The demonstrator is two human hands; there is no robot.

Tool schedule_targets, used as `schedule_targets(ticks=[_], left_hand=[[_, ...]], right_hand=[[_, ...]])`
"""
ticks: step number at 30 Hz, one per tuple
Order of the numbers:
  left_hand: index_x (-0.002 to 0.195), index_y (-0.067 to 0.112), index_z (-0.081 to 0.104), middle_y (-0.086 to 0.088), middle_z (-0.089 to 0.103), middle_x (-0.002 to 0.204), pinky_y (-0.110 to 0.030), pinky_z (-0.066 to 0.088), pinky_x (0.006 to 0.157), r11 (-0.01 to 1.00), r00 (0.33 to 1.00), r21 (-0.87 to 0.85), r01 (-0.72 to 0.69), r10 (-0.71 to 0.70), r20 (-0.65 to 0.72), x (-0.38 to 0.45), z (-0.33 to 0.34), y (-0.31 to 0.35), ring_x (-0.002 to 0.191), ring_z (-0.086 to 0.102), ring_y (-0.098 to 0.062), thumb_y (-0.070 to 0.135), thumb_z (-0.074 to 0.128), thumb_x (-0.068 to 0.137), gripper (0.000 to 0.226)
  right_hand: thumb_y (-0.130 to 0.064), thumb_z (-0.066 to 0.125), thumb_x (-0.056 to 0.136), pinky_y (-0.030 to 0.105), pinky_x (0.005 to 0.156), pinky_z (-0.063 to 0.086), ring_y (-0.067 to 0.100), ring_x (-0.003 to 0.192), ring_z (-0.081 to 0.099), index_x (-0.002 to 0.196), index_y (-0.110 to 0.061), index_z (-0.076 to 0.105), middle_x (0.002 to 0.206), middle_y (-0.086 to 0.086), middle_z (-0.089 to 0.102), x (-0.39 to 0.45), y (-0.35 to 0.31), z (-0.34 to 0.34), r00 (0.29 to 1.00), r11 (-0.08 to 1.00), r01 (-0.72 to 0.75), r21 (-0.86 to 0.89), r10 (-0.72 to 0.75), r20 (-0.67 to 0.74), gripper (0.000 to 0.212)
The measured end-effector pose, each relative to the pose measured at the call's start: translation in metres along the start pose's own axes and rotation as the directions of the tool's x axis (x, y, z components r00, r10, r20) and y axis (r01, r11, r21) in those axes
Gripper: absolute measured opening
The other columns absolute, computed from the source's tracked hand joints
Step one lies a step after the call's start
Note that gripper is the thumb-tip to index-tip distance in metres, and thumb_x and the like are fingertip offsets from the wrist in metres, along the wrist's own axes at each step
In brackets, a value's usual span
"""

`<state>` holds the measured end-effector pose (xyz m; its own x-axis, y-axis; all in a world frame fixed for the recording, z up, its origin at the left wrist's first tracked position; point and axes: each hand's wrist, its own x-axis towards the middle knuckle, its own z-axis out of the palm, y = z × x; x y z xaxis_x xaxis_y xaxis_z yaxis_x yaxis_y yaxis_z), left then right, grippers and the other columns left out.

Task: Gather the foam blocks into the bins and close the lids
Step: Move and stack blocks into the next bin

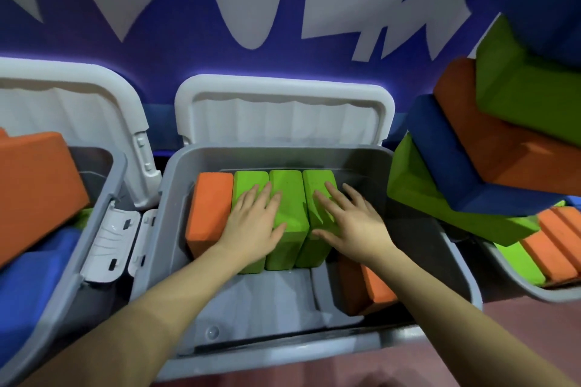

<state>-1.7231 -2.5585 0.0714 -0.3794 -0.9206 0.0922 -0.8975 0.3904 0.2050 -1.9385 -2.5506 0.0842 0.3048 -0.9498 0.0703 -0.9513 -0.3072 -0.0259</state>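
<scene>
A grey middle bin [176, 185] stands in front of me with its white lid [283, 113] tipped up against the wall. Inside, an orange foam block [209, 207] and three green foam blocks [290, 195] stand on edge side by side. My left hand [254, 223] presses flat on the two left green blocks, fingers straight. On the rightmost green block lies my right hand [352, 223], flat with spread fingers. Another orange block [374, 289] sits low in the bin's right corner.
A left bin [103, 214] holds an orange block [34, 185] and blue blocks [31, 286], its lid [78, 110] up. At the right, a right bin [503, 270] is piled high with green, blue and orange blocks [490, 148]. A blue wall with white letters stands behind.
</scene>
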Motion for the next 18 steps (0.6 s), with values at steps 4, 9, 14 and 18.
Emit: schedule_targets(ticks=[4,9,14,18], left_hand=[[0.151,0.013,0.022,-0.01,0.016,0.159,-0.037,0.011,0.117,0.999,0.997,0.026,0.025,-0.023,-0.078,-0.001,-0.051,0.004,0.145,0.017,-0.028,0.043,0.04,0.098,0.064],[0.14,0.004,0.045,-0.017,0.042,0.146,-0.045,0.032,0.108,0.999,0.985,0.041,0.024,-0.017,-0.17,0.002,-0.128,0.017,0.131,0.042,-0.037,0.042,0.044,0.091,0.061],[0.129,0.003,0.057,-0.018,0.057,0.132,-0.049,0.044,0.096,0.997,0.953,0.052,-0.064,0.076,-0.292,0.021,-0.199,0.049,0.118,0.056,-0.038,0.047,0.035,0.084,0.066],[0.142,0.007,0.042,-0.014,0.042,0.147,-0.043,0.031,0.11,0.98,0.891,0.095,-0.173,0.197,-0.409,0.042,-0.239,0.095,0.134,0.041,-0.033,0.049,0.037,0.09,0.068]], right_hand=[[-0.048,0.067,0.079,0.046,0.081,0.055,0.036,0.118,0.058,0.132,-0.02,0.057,0.134,0.007,0.058,0.002,-0.003,-0.043,0.977,0.995,0.096,-0.03,-0.1,-0.188,0.061],[-0.053,0.042,0.086,0.045,0.088,0.052,0.035,0.123,0.054,0.133,-0.018,0.056,0.137,0.007,0.056,0.01,-0.011,-0.122,0.9,0.978,0.171,-0.12,-0.205,-0.385,0.059],[-0.044,0.051,0.089,0.043,0.096,0.046,0.033,0.127,0.049,0.133,-0.016,0.057,0.139,0.008,0.054,0.007,-0.002,-0.208,0.746,0.956,0.156,-0.247,-0.278,-0.605,0.052],[-0.039,0.063,0.087,0.044,0.1,0.043,0.033,0.128,0.049,0.133,-0.015,0.057,0.138,0.009,0.055,-0.014,0.025,-0.258,0.668,0.946,0.03,-0.323,-0.259,-0.698,0.052]])
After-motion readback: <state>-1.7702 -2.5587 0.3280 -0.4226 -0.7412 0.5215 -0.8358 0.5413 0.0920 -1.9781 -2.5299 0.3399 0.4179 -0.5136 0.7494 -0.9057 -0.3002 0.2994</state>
